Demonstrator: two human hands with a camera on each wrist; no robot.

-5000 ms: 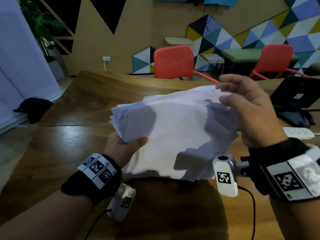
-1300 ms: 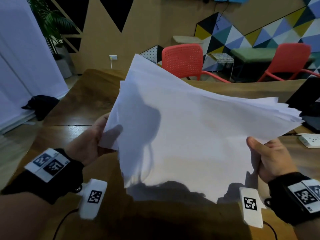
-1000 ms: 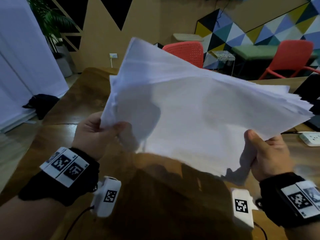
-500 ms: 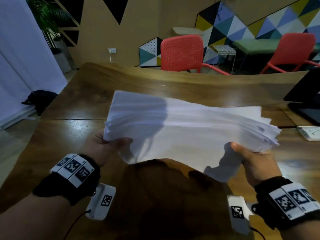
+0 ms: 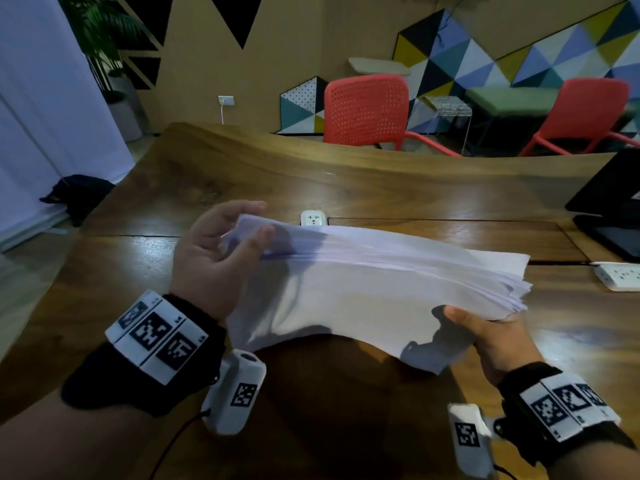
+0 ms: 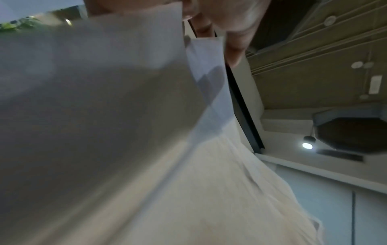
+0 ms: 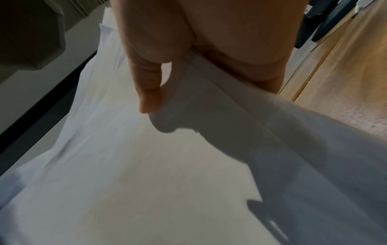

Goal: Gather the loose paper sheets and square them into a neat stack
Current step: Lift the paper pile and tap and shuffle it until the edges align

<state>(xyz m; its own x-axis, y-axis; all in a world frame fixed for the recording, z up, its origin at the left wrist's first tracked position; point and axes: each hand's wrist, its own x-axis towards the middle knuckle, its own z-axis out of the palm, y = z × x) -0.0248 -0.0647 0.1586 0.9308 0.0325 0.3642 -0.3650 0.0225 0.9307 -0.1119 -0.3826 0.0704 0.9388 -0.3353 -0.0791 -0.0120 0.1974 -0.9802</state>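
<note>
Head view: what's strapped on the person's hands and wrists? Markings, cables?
Both forearms are bare, no sleeves. The left hand and right hand wear no gloves. Each wrist has a black band with white plates bearing black square fiducial codes. A white camera pod with its own code hangs under each wrist, with a thin black cable.

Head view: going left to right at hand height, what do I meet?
Left hand gripping the sheets' left end → paper stack → right hand holding the stack's right end → white power strip on the table.
</note>
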